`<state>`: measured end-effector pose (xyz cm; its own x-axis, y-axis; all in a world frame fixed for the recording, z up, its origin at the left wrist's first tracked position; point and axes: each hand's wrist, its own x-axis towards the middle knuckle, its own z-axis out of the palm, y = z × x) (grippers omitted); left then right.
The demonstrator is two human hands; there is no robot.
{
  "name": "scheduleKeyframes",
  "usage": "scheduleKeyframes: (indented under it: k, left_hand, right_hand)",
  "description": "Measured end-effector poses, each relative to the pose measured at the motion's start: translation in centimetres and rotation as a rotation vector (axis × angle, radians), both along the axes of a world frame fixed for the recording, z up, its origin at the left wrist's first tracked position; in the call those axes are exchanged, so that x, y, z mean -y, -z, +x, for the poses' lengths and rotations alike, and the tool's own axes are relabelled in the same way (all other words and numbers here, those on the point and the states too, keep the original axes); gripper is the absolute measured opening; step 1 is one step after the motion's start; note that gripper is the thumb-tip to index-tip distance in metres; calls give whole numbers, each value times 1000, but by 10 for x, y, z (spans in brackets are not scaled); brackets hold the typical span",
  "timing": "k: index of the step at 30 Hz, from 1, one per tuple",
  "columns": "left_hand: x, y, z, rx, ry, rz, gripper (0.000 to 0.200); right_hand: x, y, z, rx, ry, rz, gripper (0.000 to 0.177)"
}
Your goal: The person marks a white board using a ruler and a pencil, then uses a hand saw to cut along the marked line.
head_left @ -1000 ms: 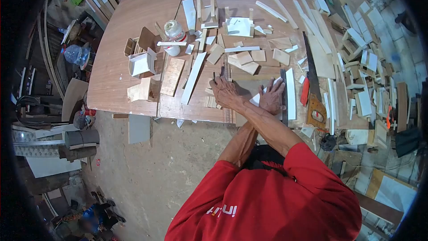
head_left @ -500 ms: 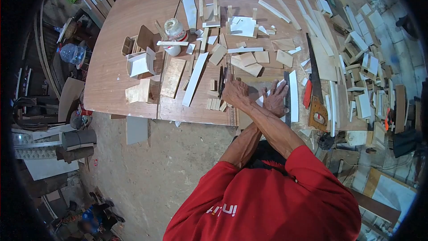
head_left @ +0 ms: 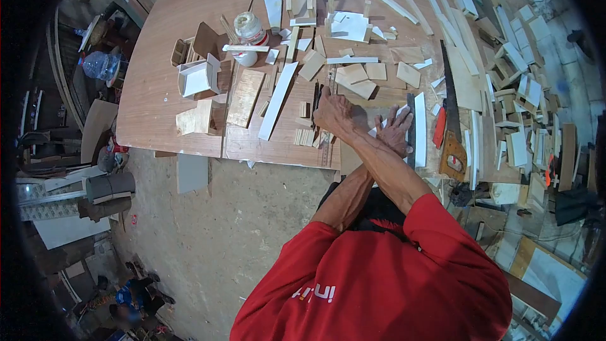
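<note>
My forearms are crossed, the right one over the left. My left hand (head_left: pixel 392 131) lies with fingers spread on a pale piece, mostly hidden beneath it, beside a dark straight bar (head_left: pixel 411 129). Just right of the bar is a white strip (head_left: pixel 420 129). My right hand (head_left: pixel 332 113) is curled next to some slim dark tools (head_left: pixel 315 107); whatever is in its fingers is hidden. A ruler (head_left: pixel 326 148) shows below that hand. Small wood blocks (head_left: pixel 304 110) and thin stacked pieces (head_left: pixel 306 137) sit to its left.
A handsaw (head_left: pixel 452 113) rests on the right, by a red-handled item (head_left: pixel 440 127). Glue jars (head_left: pixel 247 28), a white-lined box (head_left: pixel 197 77) and wood boards (head_left: pixel 246 98) occupy the left. Offcuts (head_left: pixel 355 81) lie beyond my hands. A person (head_left: pixel 136 297) is at lower left.
The whole view has shifted slightly, with the near table edge higher in the picture. Both hands stay in nearly the same places on the table.
</note>
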<state>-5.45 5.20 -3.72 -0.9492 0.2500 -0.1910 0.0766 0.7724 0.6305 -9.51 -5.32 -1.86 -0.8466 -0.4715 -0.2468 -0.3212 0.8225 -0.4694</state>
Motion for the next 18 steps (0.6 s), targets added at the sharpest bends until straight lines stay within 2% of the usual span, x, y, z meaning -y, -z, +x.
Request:
scheduleKeyframes:
  k: [5, 7, 8, 10, 11, 12, 13, 14, 15, 16, 18]
  left_hand:
    - [0, 10, -1, -22, 11, -1, 105]
    - [-2, 23, 0, -113, -5, 17, 107]
    - [-2, 29, -1, -113, 0, 18, 107]
    - [-1, 38, -2, -184, 27, 9, 108]
    - [-1, 67, 1, -559, -31, 161, 76]
    - [-14, 107, -8, -291, -145, 697, 78]
    - [-29, 130, -17, 19, -255, 1211, 80]
    - [-27, 100, -13, 28, -236, 1218, 80]
    - [-11, 38, -5, -6, -89, 543, 86]
    - [1, 0, 1, -53, 58, -134, 92]
    - [5, -8, 0, -37, 48, -116, 97]
  right_hand:
    - [0, -2, -7, -7, 33, -54, 53]
    - [-3, -2, -6, -245, 48, -53, 42]
    - [-11, -3, -10, -244, 53, -53, 42]
    - [-38, -41, -18, -35, 98, -42, 37]
    - [-60, -54, -18, -72, 171, -85, 34]
    - [-86, -60, -15, -112, 245, -127, 32]
    - [-115, -58, -12, -148, 345, -275, 30]
    - [-146, -53, -9, -188, 443, -425, 28]
    - [-175, -43, -4, -214, 556, -406, 28]
    - [-202, -42, 7, -320, 584, -323, 27]
    - [-248, -24, 31, -341, 683, -178, 26]
